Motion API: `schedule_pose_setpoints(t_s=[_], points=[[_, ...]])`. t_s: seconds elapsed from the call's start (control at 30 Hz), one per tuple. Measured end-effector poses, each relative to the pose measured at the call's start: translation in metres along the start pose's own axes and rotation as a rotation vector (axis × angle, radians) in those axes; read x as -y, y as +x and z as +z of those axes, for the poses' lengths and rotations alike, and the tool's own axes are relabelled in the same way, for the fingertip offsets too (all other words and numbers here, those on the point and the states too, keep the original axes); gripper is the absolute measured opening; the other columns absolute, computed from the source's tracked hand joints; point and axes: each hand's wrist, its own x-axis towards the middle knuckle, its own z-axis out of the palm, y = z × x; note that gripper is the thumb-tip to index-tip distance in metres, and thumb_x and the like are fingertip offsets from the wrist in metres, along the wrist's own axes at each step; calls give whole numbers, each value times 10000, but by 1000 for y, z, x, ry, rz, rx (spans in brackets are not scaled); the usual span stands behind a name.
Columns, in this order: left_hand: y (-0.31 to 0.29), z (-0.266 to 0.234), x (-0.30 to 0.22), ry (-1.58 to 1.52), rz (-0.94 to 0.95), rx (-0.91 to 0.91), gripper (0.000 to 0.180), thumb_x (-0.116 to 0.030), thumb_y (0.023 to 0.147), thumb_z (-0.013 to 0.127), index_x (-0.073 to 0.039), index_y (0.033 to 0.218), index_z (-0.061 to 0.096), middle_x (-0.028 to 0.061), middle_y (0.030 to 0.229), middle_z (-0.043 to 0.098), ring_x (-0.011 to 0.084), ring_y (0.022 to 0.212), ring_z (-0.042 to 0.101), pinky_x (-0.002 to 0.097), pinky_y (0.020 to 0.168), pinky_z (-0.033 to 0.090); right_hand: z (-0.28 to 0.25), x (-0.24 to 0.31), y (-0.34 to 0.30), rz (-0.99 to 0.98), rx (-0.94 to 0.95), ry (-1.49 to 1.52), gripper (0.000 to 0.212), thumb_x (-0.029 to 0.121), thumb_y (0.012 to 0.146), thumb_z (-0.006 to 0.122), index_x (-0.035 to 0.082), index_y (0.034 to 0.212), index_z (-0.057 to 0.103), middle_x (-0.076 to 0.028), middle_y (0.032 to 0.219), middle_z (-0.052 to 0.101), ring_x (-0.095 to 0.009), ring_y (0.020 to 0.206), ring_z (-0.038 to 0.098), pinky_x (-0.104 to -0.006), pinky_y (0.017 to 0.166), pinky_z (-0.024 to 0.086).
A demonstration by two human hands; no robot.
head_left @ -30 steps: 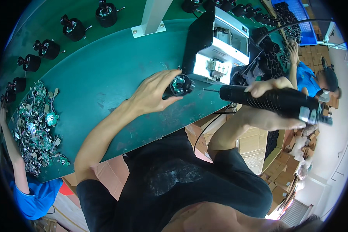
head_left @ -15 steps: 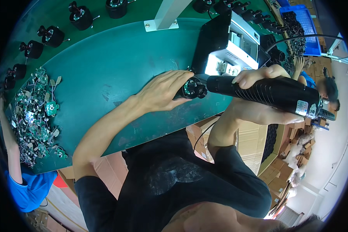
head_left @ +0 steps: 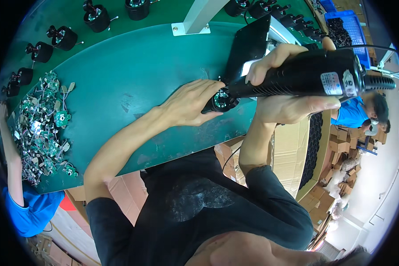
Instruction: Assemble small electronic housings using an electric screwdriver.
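On the green bench, my left hand [head_left: 188, 103] is closed around a small black round housing [head_left: 221, 100]. Its open end shows a green circuit board inside. A black electric screwdriver [head_left: 312, 73] lies in my right hand [head_left: 281, 108], with fingers wrapped over its ribbed grip. The screwdriver's front end is over the housing, close to my left fingertips. Its bit is hard to make out, so I cannot tell whether it touches a screw.
A black-and-white box-shaped machine [head_left: 248, 46] stands just beyond my hands. Loose wired circuit boards [head_left: 42, 128] are heaped at left. Similar black housings [head_left: 95, 20] line the far side, past a metal post [head_left: 204, 15]. People in blue shirts [head_left: 350, 111] sit left and right.
The screwdriver's rear end has swung away from my body and up, and my right hand has turned with it. The front end has come closer over the housing. My left hand stays nearly still.
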Motion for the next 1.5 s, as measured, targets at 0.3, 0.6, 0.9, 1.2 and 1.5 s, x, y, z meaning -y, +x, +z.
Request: schedule_pose_setpoints(t_s=[0.3,0.6,0.9,1.2,1.5], points=[[6,-38,13,72,30,-220,566,-162,674,800,-7,1143,522,137,1064,566,300,898,550,371,841,469,-43,69,-21,-254,-463,-41,753,728,952,263,113,1380,331,-141,900,636,-169,419,574,-250,339,460],[122,-127,79,290,-499,-446,565,-131,789,753,90,1226,470,234,1115,575,350,992,608,420,905,489,-52,41,-87,170,-633,-309,714,725,955,258,145,1370,309,-142,955,631,-183,439,582,-279,398,479],[149,-156,99,198,-551,-269,634,-128,785,764,85,1311,481,267,1186,623,351,1100,635,431,942,524,-62,35,-107,116,-572,-233,759,764,929,256,163,1392,273,-137,942,611,-171,467,585,-268,422,495],[240,-145,158,376,95,472,388,-27,803,730,-81,1185,688,109,1123,685,276,917,671,357,921,541,-63,33,-110,107,-547,-213,785,779,906,297,179,1411,263,-127,928,600,-160,491,592,-256,431,512],[264,-92,165,484,119,428,240,-68,771,771,-25,1006,749,122,972,702,283,787,652,367,783,543,-54,36,-100,58,-534,-205,663,673,959,383,188,1406,322,-120,879,651,-188,575,629,-287,508,547]])
